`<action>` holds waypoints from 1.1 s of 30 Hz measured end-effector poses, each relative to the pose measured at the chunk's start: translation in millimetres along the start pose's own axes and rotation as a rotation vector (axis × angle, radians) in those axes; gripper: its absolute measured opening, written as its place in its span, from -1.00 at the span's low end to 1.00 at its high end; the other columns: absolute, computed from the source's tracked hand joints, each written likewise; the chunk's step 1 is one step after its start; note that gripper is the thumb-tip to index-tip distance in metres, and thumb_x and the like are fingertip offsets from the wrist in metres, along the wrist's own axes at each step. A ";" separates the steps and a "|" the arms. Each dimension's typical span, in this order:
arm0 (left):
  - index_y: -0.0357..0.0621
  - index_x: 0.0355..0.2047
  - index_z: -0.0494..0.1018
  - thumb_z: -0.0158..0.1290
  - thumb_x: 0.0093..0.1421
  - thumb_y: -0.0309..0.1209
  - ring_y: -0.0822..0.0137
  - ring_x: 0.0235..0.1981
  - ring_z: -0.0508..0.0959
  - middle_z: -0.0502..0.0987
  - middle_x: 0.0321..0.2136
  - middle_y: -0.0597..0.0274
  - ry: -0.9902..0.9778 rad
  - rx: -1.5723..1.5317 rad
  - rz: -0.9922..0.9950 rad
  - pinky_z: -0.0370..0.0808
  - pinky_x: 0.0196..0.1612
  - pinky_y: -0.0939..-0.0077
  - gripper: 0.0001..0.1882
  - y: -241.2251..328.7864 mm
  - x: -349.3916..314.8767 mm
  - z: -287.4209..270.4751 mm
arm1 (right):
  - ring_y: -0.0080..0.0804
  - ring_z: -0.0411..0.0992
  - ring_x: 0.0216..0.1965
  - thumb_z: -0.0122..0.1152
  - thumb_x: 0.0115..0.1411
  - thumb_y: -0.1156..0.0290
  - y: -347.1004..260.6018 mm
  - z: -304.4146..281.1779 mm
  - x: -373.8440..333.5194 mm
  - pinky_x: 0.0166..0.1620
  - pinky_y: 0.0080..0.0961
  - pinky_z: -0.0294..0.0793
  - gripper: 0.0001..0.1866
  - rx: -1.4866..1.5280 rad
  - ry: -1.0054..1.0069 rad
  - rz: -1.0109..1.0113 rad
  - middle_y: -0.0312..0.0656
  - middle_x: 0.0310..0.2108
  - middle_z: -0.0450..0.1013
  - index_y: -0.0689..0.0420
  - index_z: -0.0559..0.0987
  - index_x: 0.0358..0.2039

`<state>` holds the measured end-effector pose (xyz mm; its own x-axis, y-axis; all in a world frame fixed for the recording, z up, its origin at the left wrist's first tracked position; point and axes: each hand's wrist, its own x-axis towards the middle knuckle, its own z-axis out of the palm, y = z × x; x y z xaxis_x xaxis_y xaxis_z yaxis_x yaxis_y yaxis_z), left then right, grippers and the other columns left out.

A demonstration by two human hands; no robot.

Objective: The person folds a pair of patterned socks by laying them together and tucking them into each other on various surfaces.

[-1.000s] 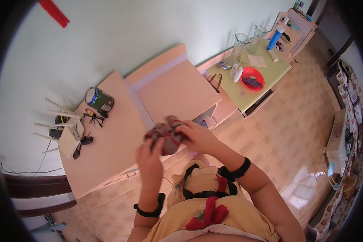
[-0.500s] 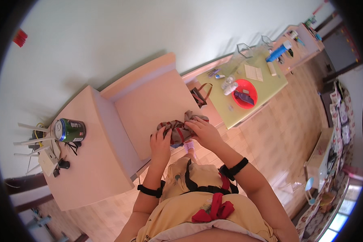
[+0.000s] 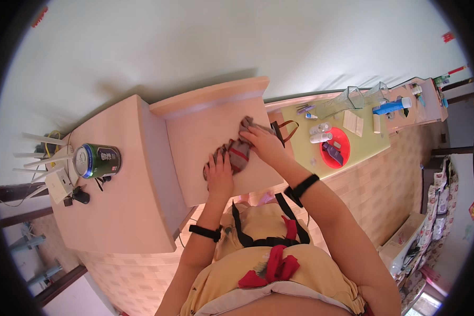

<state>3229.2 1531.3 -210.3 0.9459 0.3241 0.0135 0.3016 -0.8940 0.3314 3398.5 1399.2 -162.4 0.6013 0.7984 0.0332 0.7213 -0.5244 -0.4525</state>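
A crumpled grey-brown cloth with red stripes [image 3: 239, 154] lies bunched on the low pink desktop [image 3: 205, 126]. My left hand [image 3: 219, 173] is on its near left end, fingers curled over the fabric. At the far right end, my right hand [image 3: 262, 141] grips a bunched part of the same cloth. Both palms face down, and the fingertips are partly sunk in the folds. Black bands circle both forearms.
On the raised cabinet top at left stand a large green can [image 3: 97, 160] and a white router [image 3: 58, 181] with antennas and cables. To the right, a yellow-green tabletop [image 3: 300, 142] bears a red basin [image 3: 343, 141], white bottles and a blue cylinder [image 3: 392, 106]. A bag handle [image 3: 290, 130] rises between.
Both hands have moved forward with the cloth, from the desk's near edge onto its top. The cloth now rests there, more spread out. The view has shifted too.
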 end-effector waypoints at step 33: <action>0.00 0.00 0.51 0.01 -0.01 -0.63 -0.05 -0.06 0.42 0.46 -0.08 0.05 0.126 -0.003 0.235 0.40 0.01 0.14 -0.49 161.1 -37.9 32.3 | -0.04 0.43 -0.05 0.37 -0.02 0.37 110.4 -40.7 -214.6 -0.05 -0.20 0.46 -0.50 0.301 -0.105 0.077 -0.11 -0.07 0.42 0.01 0.47 -0.01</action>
<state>3245.9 1365.0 -187.9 0.9676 0.1441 0.2072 0.0752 -0.9483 0.3083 3363.0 1158.0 -183.2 0.5998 0.7943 -0.0963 0.5320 -0.4858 -0.6936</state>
